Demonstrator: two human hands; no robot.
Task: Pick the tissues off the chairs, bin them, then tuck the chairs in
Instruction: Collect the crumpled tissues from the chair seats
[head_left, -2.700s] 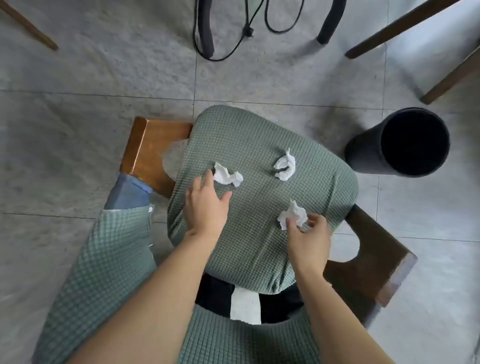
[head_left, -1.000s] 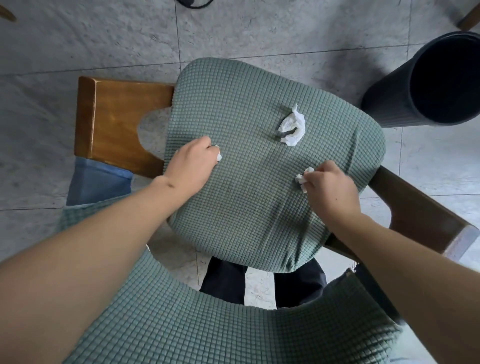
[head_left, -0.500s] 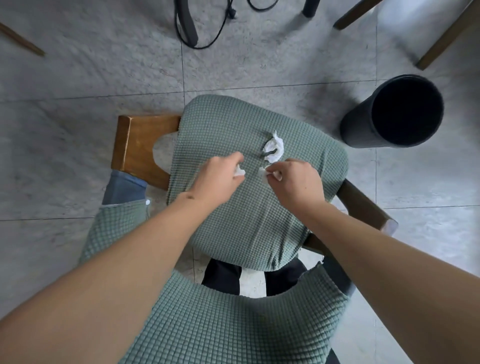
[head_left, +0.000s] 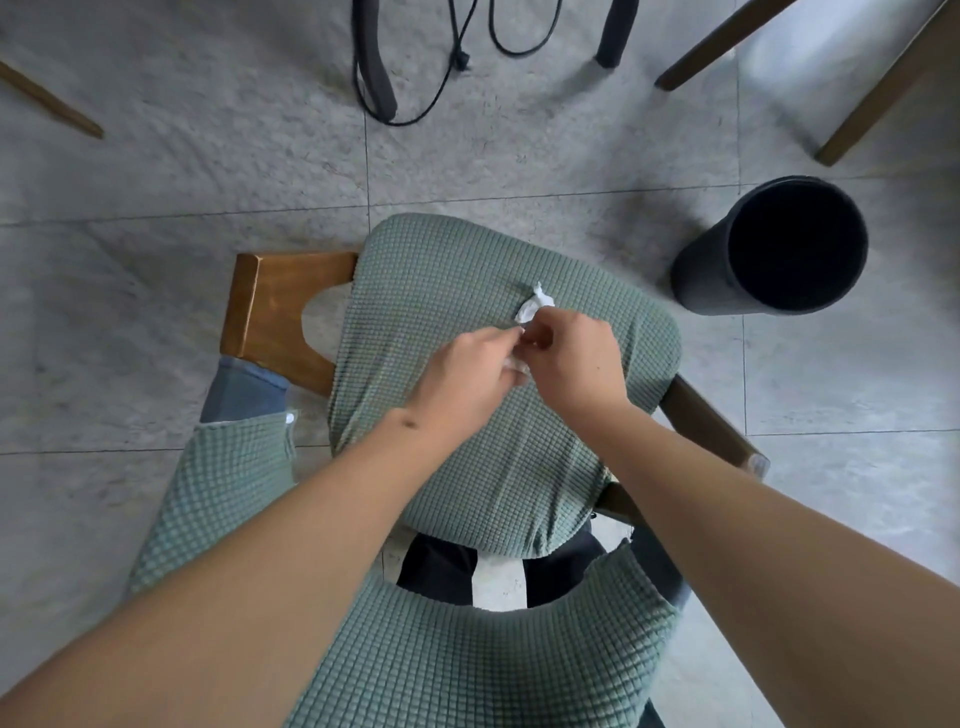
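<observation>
A wooden chair with a green waffle-knit seat cover (head_left: 467, 270) stands below me. Both my hands meet over the middle of the seat. My left hand (head_left: 467, 374) grips a crumpled white tissue (head_left: 515, 365), of which only a small bit shows between the two hands. My right hand (head_left: 574, 358) is curled, its fingertips pinching the near end of another crumpled tissue (head_left: 535, 305) that lies on the seat just beyond it. Whether the right hand also keeps a tissue in its palm is hidden. The black round bin (head_left: 774, 249) stands on the floor to the right of the chair.
The chair's green-covered backrest (head_left: 467, 665) is nearest me, its wooden arms (head_left: 270, 312) stick out left and right. Black cables (head_left: 436, 78) and black legs lie on the grey tiled floor ahead. Wooden furniture legs (head_left: 727, 41) stand at the top right.
Each hand has picked up a tissue from the seat and closed round it. Both hands then moved together to the seat's middle, and the right hand has reached the last tissue.
</observation>
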